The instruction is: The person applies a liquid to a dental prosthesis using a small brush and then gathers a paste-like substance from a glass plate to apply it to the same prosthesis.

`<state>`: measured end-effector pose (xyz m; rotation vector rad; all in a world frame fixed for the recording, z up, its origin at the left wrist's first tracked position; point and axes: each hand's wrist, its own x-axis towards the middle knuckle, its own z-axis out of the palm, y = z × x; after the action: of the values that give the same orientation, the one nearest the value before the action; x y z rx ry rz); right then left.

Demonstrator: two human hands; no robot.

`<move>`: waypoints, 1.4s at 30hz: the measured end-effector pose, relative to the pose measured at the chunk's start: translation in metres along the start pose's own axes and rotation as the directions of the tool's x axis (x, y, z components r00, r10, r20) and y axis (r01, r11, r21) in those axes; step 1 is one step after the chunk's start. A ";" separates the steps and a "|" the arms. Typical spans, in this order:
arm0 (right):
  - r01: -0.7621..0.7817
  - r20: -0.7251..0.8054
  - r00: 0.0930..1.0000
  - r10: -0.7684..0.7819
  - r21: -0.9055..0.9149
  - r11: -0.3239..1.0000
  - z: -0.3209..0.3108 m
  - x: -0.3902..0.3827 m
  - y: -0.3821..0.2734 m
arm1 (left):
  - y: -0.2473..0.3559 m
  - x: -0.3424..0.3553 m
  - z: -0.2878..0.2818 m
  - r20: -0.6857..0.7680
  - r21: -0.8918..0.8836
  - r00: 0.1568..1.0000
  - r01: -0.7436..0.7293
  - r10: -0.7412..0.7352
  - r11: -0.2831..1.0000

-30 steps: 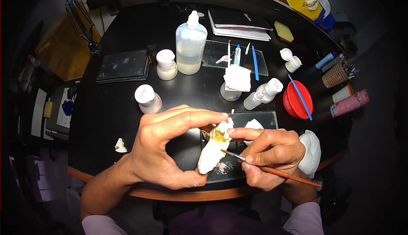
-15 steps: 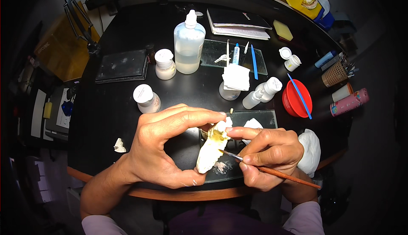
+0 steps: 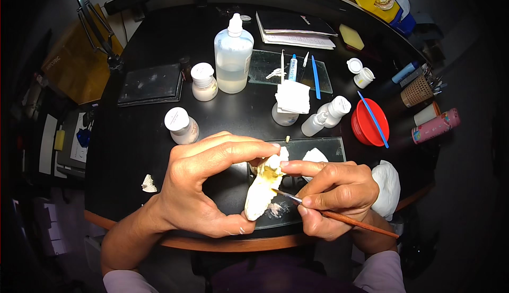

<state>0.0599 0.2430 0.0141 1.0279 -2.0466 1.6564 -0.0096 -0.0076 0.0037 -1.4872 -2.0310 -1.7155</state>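
My left hand [image 3: 196,179] grips a cream-white plaster piece [image 3: 259,197], probably a dental cast, between fingertips at its top and thumb at its lower end; a yellowish patch marks its upper middle. My right hand [image 3: 336,197] holds a thin wooden-handled paintbrush [image 3: 360,224], its bristle tip at the cast's right side, with the index fingertip resting against the cast's upper part. Under both hands lies a glass slab [image 3: 333,150] with a pale smear. A small cream piece [image 3: 287,139] sits by its back edge.
On the black desk [image 3: 132,123] stand white jars [image 3: 180,126], a large bottle [image 3: 233,62], folded tissues [image 3: 291,97], a red bowl [image 3: 368,123] with a blue stick, a second slab with tools, notebooks [image 3: 294,28] and a pink bottle [image 3: 435,126]. White tissue [image 3: 386,189] lies right of my right hand.
The cast, both hands and the brush have drifted very slightly left in view, along with the desk things. Both grips and the brush tip's place on the cast look much the same.
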 end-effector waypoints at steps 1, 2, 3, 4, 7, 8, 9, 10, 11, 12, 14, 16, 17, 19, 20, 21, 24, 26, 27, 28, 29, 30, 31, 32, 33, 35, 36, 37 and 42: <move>-0.005 -0.007 1.000 0.005 0.007 1.000 0.000 0.000 -0.001 | 0.000 0.000 0.000 0.002 -0.006 1.000 0.002 -0.002 1.000; -0.010 -0.014 1.000 0.010 0.014 1.000 0.000 0.000 -0.002 | 0.000 0.000 0.000 0.001 -0.007 1.000 0.001 -0.001 1.000; -0.010 -0.013 1.000 0.010 0.013 1.000 0.000 0.000 -0.002 | -0.001 0.000 0.000 0.001 -0.045 1.000 0.014 -0.014 0.999; -0.006 -0.024 1.000 0.007 0.053 0.999 -0.001 -0.001 -0.001 | -0.001 -0.001 0.000 0.000 -0.080 1.000 0.029 -0.029 0.996; -0.004 -0.036 0.999 0.007 0.092 0.996 0.000 -0.001 -0.001 | -0.003 -0.002 0.000 0.011 -0.131 0.999 0.045 -0.044 0.990; -0.007 -0.039 0.999 0.010 0.090 0.996 0.000 -0.001 -0.001 | -0.003 -0.002 0.000 0.010 -0.130 0.999 0.045 -0.044 0.990; -0.006 -0.038 0.999 0.010 0.091 0.996 0.000 -0.001 -0.001 | -0.004 -0.002 0.000 0.009 -0.143 0.999 0.052 -0.052 0.988; -0.006 -0.024 1.000 0.008 0.076 0.997 -0.001 0.000 -0.001 | -0.004 -0.002 0.000 0.008 -0.157 0.998 0.059 -0.058 0.986; -0.006 -0.011 1.000 0.007 0.062 0.998 -0.001 0.000 -0.001 | -0.004 -0.002 0.000 0.008 -0.156 0.998 0.059 -0.058 0.986; -0.006 -0.010 1.000 0.006 0.062 0.998 -0.001 0.000 -0.001 | -0.003 -0.001 0.000 0.011 -0.159 0.998 0.067 -0.066 0.985; 0.011 -0.009 1.000 -0.010 0.072 0.997 0.000 0.001 0.000 | -0.003 -0.001 0.000 0.014 -0.162 0.997 0.075 -0.074 0.984; 0.030 0.018 0.999 -0.031 0.055 0.998 -0.003 0.001 0.002 | -0.003 -0.001 0.000 0.007 -0.170 0.997 0.071 -0.071 0.983; 0.051 0.045 0.998 -0.052 0.039 0.998 -0.004 0.000 0.003 | -0.003 -0.001 0.000 0.007 -0.170 0.997 0.072 -0.072 0.983; 0.045 0.043 0.998 -0.047 0.036 0.998 -0.003 0.000 0.003 | -0.003 -0.002 0.000 0.012 -0.160 0.998 0.070 -0.069 0.985; 0.040 0.042 0.998 -0.041 0.033 0.999 -0.002 0.000 0.003 | -0.003 -0.002 -0.001 0.012 -0.159 0.997 0.072 -0.071 0.985; 0.040 0.042 0.998 -0.041 0.034 0.999 -0.002 0.000 0.003 | -0.003 -0.002 -0.001 0.016 -0.143 0.997 0.074 -0.073 0.987; 0.037 0.043 0.998 -0.038 0.030 0.999 -0.003 0.000 0.001 | -0.003 -0.002 -0.001 0.022 -0.129 0.997 0.078 -0.075 0.989; -0.018 0.020 1.000 0.018 0.006 1.000 0.000 0.001 -0.001 | -0.003 -0.002 -0.001 0.024 -0.126 0.996 0.084 -0.081 0.989; -0.018 0.020 1.000 0.018 0.007 1.000 0.000 0.001 -0.001 | -0.004 -0.002 -0.001 0.023 -0.122 0.996 0.087 -0.084 0.989; -0.016 0.015 1.000 0.016 0.006 1.000 0.000 0.001 -0.001 | -0.004 -0.002 -0.002 0.023 -0.118 0.996 0.088 -0.086 0.989; -0.014 0.011 1.000 0.014 0.005 1.000 -0.001 0.001 -0.001 | -0.003 -0.002 -0.002 0.023 -0.118 0.996 0.087 -0.085 0.989; -0.014 0.010 1.000 0.014 0.004 1.000 -0.001 0.001 0.000 | -0.003 -0.001 -0.002 0.025 -0.106 0.996 0.082 -0.080 0.991; 0.016 0.039 0.999 -0.016 0.007 1.000 -0.003 0.001 0.002 | -0.002 -0.001 -0.002 0.027 -0.095 0.997 0.077 -0.074 0.993; 0.046 0.068 0.997 -0.047 0.011 0.999 -0.004 0.001 0.003 | -0.002 -0.001 -0.002 0.026 -0.095 0.997 0.076 -0.073 0.993; 0.047 0.068 0.997 -0.047 0.010 0.999 -0.004 0.000 0.002 | -0.002 -0.001 -0.002 0.024 -0.101 0.997 0.073 -0.071 0.992; 0.035 0.056 0.998 -0.035 0.000 0.999 -0.003 -0.002 0.003 | -0.003 -0.002 -0.002 0.022 -0.104 0.997 0.073 -0.071 0.992; 0.035 0.055 0.998 -0.035 0.001 0.999 -0.003 -0.002 0.003 | -0.003 -0.002 -0.001 0.020 -0.113 0.997 0.076 -0.074 0.991; 0.031 0.056 0.998 -0.031 0.006 1.000 -0.003 -0.002 0.003 | -0.003 -0.002 -0.001 0.018 -0.123 0.997 0.078 -0.076 0.989; 0.009 0.011 1.000 -0.009 0.055 0.998 -0.001 0.002 -0.002 | -0.003 -0.001 -0.001 0.019 -0.128 0.998 0.054 -0.052 0.990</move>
<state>0.0597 0.2433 0.0165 1.0655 -2.0111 1.7151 -0.0119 -0.0090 0.0010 -1.5005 -2.0201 -1.8943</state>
